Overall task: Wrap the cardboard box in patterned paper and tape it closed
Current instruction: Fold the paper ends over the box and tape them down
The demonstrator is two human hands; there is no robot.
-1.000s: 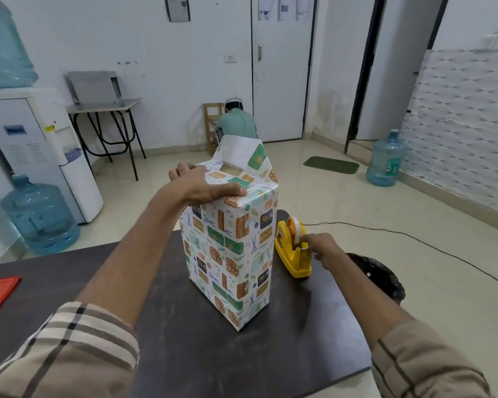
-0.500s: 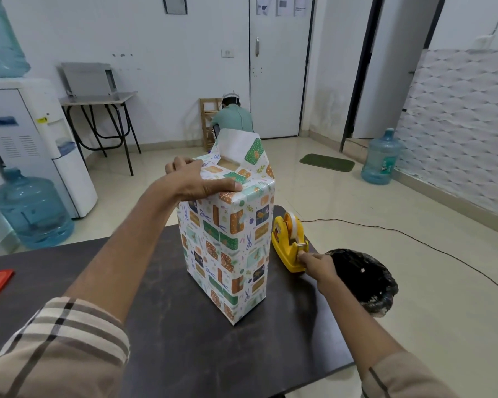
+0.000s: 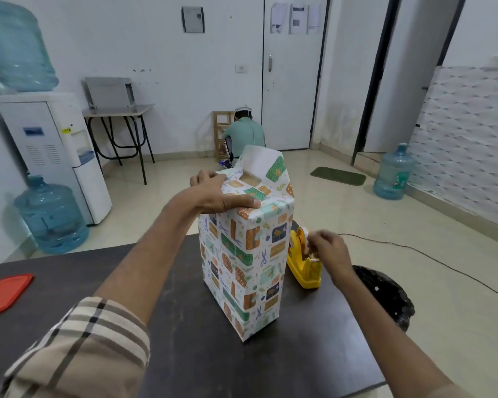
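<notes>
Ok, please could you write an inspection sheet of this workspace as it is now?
Surface: dark table, scuffed.
Job's things: wrapped box upright, top flap standing up, cardboard showing; yellow tape dispenser beside it.
Clutter: red lid at the table's left edge.
Hands: left hand holds the box top; right hand pinches at the tape dispenser, blurred.
Cables: one thin cable across the floor.
Surroundings: black bin bag by the table, water dispenser, two water bottles on the floor, person crouched by the door.
</notes>
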